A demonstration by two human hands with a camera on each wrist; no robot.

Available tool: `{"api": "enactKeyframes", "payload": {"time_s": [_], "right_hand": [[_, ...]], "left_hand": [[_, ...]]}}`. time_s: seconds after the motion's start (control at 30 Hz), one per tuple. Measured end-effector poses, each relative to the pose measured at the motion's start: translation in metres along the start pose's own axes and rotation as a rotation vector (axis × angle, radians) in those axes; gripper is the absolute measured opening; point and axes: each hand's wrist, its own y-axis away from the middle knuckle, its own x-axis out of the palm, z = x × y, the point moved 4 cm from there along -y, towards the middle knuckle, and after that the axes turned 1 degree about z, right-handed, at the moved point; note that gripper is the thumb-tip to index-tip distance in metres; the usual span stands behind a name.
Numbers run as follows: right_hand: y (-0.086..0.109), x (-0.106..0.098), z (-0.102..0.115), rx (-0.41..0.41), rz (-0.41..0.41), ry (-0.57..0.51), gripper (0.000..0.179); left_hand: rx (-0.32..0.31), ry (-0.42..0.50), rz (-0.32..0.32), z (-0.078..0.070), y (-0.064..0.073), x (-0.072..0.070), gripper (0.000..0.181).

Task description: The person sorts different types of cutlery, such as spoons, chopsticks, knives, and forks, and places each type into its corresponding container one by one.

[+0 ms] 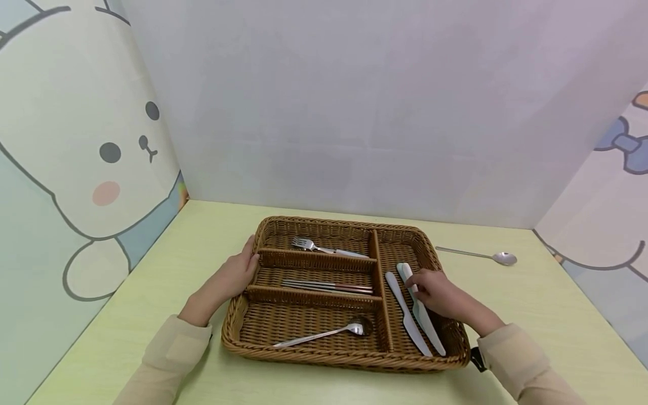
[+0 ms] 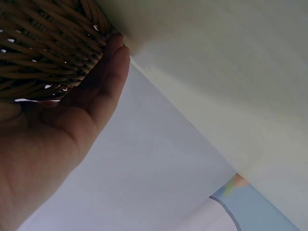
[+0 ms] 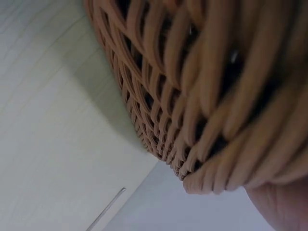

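A brown wicker basket with dividers stands on the table. At its left end, my left hand grips the side, fingers along the outer wall and thumb at the rim; these fingers show against the weave in the left wrist view. My right hand reaches into the right compartment and pinches the pale handle of a table knife, which lies slanted there with pale green showing along it. A grey table knife lies beside it. In the right wrist view, the basket wall hides most of that hand.
A fork and a white-handled utensil lie in the back compartment, chopsticks in the middle one, and a long spoon in the front one. Another long spoon lies on the table right of the basket. Walls border the table.
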Motion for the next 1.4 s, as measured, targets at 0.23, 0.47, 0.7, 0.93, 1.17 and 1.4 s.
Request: {"api": "enactKeyframes", "payload": {"time_s": [0.23, 0.47, 0.7, 0.93, 1.17, 1.4], "right_hand": [[0.001, 0.005, 0.001, -0.018, 0.015, 0.017, 0.019], [0.000, 0.006, 0.002, -0.027, 0.003, 0.020, 0.018], [0.000, 0.006, 0.000, -0.031, -0.002, 0.009, 0.018], [0.001, 0.000, -0.003, -0.044, -0.037, 0.014, 0.016], [0.002, -0.012, -0.009, -0.052, -0.158, -0.007, 0.014], [0.003, -0.028, -0.022, 0.017, -0.257, -0.016, 0.019]], "left_hand": [[-0.003, -0.004, -0.005, -0.001, 0.000, -0.001, 0.057], [0.003, -0.012, -0.007, -0.001, 0.001, -0.001, 0.057], [0.004, -0.022, -0.009, -0.001, 0.000, -0.001, 0.057], [0.003, -0.018, -0.012, -0.002, 0.000, -0.002, 0.057], [0.002, -0.016, -0.010, -0.003, 0.000, -0.003, 0.056], [0.003, -0.026, -0.014, -0.002, 0.000, -0.002, 0.056]]}}
